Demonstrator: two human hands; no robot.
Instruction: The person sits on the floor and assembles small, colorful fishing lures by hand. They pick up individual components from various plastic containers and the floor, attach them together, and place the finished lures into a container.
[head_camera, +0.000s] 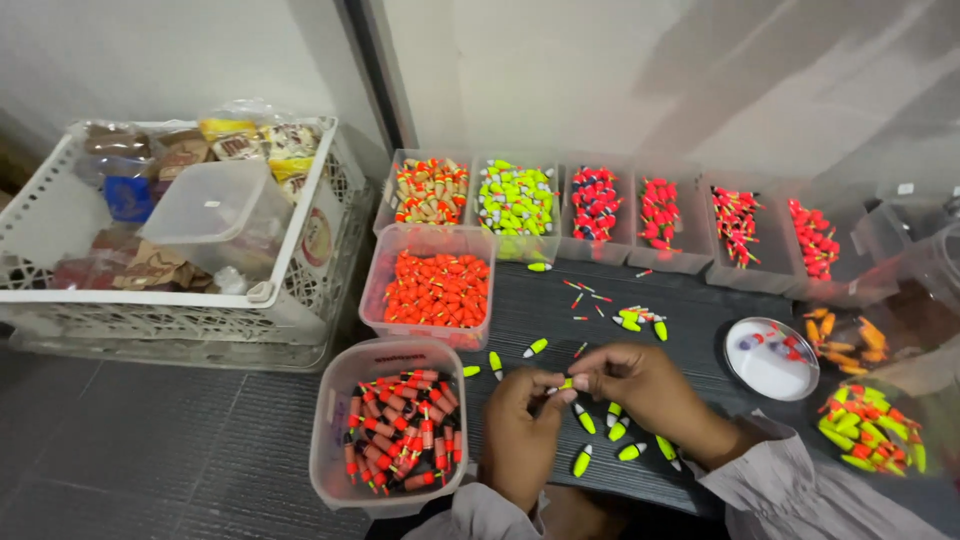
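My left hand (522, 430) and my right hand (640, 385) meet over a dark ribbed mat (690, 340), fingertips pinched together on one small yellow-green fishing float (565, 384). Several more yellow-green floats (610, 432) lie loose on the mat just below my hands. A few others (638, 320) and thin red stems (585, 292) lie farther back. A clear tub of red and black floats (400, 430) stands left of my left hand. Behind it is a tub of orange floats (437, 290).
A row of clear trays (600, 205) with sorted coloured floats runs along the back wall. A round white lid (770, 358) and clear containers of orange and yellow floats (870, 425) sit at the right. A white crate (180, 230) with packets and a clear tub stands at the left.
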